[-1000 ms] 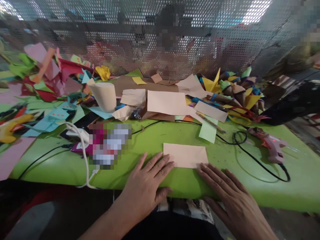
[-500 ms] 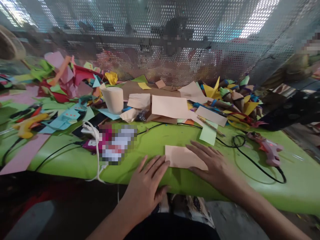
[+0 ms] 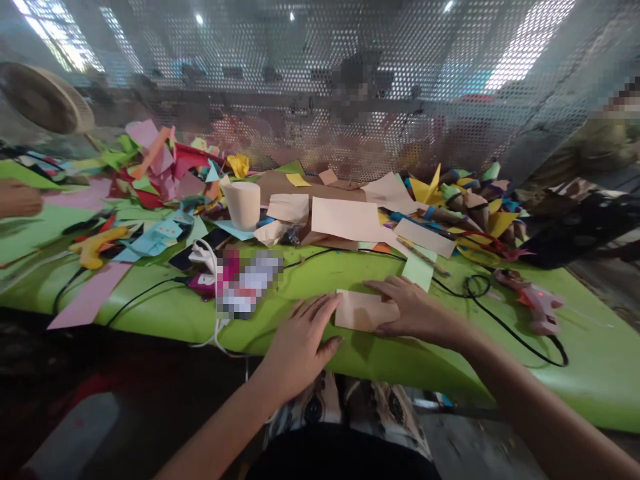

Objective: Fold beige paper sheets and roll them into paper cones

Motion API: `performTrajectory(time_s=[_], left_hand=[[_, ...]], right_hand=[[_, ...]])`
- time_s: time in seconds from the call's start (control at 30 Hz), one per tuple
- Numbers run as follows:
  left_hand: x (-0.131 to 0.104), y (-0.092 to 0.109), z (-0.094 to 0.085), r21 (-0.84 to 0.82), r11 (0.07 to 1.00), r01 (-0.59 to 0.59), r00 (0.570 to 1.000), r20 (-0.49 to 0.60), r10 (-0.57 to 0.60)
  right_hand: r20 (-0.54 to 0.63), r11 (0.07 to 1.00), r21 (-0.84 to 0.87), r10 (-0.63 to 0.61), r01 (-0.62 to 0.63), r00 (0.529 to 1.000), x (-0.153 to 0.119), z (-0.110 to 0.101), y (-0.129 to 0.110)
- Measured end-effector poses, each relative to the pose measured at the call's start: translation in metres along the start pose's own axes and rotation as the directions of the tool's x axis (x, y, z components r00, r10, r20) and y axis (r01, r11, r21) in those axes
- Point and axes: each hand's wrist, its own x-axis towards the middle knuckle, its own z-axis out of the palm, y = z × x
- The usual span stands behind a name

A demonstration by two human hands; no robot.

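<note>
A small pale pink paper piece [image 3: 367,309] lies on the green-covered table [image 3: 310,267] near its front edge. It looks like a folded or cut rectangle. My left hand [image 3: 305,340] rests at its left end, fingers stretched out and fingertips touching that edge. Over the right end lies my right hand [image 3: 415,310], its fingers spread along the far edge and its thumb by the near edge. That hand covers the paper's right end.
Glue guns, one yellow [image 3: 97,247] and one pink [image 3: 537,300], flank me with trailing cords. A phone [image 3: 253,283] and a purple power strip [image 3: 205,283] lie left. Behind are a paper cup [image 3: 243,203], pink sheets [image 3: 345,217] and scraps. Another person's hand [image 3: 20,198] is far left.
The view has shifted, bringing more of the left side in. My right hand has moved slightly left and up, its fingers now reaching past the paper's far edge. My left hand stays by the left end.
</note>
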Motion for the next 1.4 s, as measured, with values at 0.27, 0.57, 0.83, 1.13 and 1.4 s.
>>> performTrajectory(time_s=[0.27, 0.57, 0.83, 1.13, 1.4], left_hand=[[0.008, 0.002, 0.0, -0.119, 0.993, 0.007, 0.999, -0.048, -0.013], [0.019, -0.002, -0.001, -0.338, 0.938, 0.077, 0.99, -0.082, -0.111], [0.029, 0.013, -0.01, -0.495, 0.863, 0.099, 0.984, -0.082, -0.159], [0.033, 0.014, 0.001, -0.681, 0.662, 0.313, 0.886, -0.041, -0.462], [0.029, 0.018, 0.009, -0.823, 0.493, 0.282, 0.852, -0.022, -0.523]], right_hand=[[-0.064, 0.996, 0.069, -0.05, 0.054, 0.997, 0.002, -0.001, -0.002], [-0.183, 0.975, 0.192, -0.072, 0.108, 0.98, -0.009, -0.008, -0.008], [-0.235, 0.974, 0.128, -0.151, 0.185, 0.96, -0.012, -0.013, -0.017], [-0.541, 0.946, -0.194, -0.323, 0.259, 0.777, -0.017, -0.001, -0.021], [-0.61, 0.944, -0.098, -0.307, 0.315, 0.731, -0.019, 0.01, -0.029]])
